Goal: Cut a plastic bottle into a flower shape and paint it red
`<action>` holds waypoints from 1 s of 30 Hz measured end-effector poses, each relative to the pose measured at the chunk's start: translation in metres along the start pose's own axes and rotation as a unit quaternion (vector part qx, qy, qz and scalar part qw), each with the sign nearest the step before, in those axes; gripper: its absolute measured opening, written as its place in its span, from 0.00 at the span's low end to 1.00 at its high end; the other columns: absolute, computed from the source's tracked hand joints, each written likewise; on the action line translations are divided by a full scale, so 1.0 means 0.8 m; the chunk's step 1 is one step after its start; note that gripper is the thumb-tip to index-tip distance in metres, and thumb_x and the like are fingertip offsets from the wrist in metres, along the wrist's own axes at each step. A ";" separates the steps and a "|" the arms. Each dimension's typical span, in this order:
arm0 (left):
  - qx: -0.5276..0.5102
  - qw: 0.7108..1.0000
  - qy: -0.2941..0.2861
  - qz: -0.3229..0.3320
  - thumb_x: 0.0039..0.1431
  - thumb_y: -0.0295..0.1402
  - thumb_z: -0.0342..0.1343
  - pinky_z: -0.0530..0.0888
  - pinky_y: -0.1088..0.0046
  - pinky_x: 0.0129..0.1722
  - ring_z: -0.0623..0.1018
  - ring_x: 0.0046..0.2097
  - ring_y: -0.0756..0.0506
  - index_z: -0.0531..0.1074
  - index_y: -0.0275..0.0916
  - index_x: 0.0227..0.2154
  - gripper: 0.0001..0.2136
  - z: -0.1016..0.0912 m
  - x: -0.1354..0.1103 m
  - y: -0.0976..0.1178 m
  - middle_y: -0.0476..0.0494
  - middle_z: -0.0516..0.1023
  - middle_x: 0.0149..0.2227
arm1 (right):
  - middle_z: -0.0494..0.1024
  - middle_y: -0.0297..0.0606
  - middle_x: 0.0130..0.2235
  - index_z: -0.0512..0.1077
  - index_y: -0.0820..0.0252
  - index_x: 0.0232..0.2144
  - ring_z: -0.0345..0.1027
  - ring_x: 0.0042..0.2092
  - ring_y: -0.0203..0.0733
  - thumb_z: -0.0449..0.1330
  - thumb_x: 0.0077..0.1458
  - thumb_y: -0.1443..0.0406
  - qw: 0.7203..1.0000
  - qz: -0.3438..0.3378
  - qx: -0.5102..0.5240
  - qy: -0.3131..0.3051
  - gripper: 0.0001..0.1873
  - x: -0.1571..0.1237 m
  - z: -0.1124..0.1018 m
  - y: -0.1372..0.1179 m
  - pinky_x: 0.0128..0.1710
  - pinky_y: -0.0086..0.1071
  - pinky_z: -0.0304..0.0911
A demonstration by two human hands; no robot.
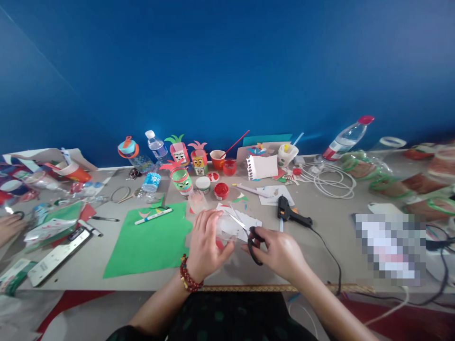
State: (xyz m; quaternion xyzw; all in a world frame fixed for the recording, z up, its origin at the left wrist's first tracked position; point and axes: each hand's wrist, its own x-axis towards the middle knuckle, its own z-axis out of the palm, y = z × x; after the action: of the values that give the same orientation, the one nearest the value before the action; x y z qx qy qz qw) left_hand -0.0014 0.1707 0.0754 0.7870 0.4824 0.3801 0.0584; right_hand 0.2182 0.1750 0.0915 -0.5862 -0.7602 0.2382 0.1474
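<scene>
Scissors meet a clear plastic piece, lower centre of the frame.
The left hand (pixel 208 242) is closed around the clear plastic piece (pixel 227 228), just above the bench (pixel 334 213). The right hand (pixel 281 252) grips the black-handled scissors (pixel 247 232), fingers through the loops. Their long axis runs from lower right to upper left, and the blade tips reach the piece's right side, between the two hands.
</scene>
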 end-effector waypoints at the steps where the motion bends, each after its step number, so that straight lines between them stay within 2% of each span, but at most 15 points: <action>1: -0.002 1.000 0.001 0.001 0.58 0.37 0.58 0.67 0.50 0.59 0.69 0.58 0.34 0.57 0.38 0.59 0.28 0.000 -0.001 0.000 0.32 0.69 0.54 | 0.80 0.33 0.26 0.69 0.54 0.27 0.72 0.27 0.42 0.62 0.54 0.51 1.000 -0.003 -0.001 -0.001 0.15 0.001 -0.001 0.000 0.26 0.30 0.50; 8: -0.001 1.000 0.003 0.004 0.59 0.38 0.58 0.68 0.49 0.59 0.69 0.58 0.33 0.55 0.40 0.59 0.28 -0.002 -0.003 -0.003 0.33 0.69 0.54 | 0.77 0.34 0.24 0.68 0.55 0.24 0.70 0.25 0.41 0.61 0.55 0.50 0.999 -0.022 -0.030 -0.006 0.18 0.005 -0.006 0.002 0.25 0.30 0.46; 14: -0.010 1.000 -0.002 0.003 0.58 0.38 0.58 0.68 0.50 0.59 0.70 0.58 0.34 0.55 0.40 0.59 0.28 -0.007 -0.002 -0.005 0.34 0.69 0.53 | 0.77 0.35 0.24 0.68 0.55 0.25 0.70 0.25 0.41 0.60 0.56 0.51 0.997 -0.044 -0.055 -0.018 0.16 0.007 -0.006 0.008 0.25 0.30 0.44; 24: -0.031 0.999 -0.018 0.000 0.57 0.36 0.59 0.70 0.52 0.58 0.71 0.56 0.35 0.57 0.40 0.57 0.26 -0.025 0.000 -0.005 0.35 0.70 0.51 | 0.78 0.37 0.24 0.68 0.56 0.25 0.71 0.26 0.42 0.60 0.57 0.50 0.992 -0.074 -0.101 -0.025 0.18 0.011 -0.013 0.011 0.25 0.31 0.41; 30: -0.051 0.998 -0.034 -0.010 0.55 0.32 0.60 0.70 0.53 0.58 0.71 0.57 0.35 0.58 0.41 0.57 0.28 -0.041 -0.006 -0.008 0.35 0.70 0.53 | 0.79 0.37 0.25 0.70 0.56 0.26 0.72 0.27 0.43 0.59 0.58 0.50 0.981 -0.128 -0.142 -0.012 0.18 0.016 -0.008 0.014 0.26 0.32 0.40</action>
State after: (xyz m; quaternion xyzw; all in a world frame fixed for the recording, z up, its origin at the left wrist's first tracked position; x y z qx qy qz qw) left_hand -0.0284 0.1612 0.0933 0.7904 0.4681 0.3769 0.1185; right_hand 0.2273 0.1904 0.0899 -0.4964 -0.8567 0.1138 0.0827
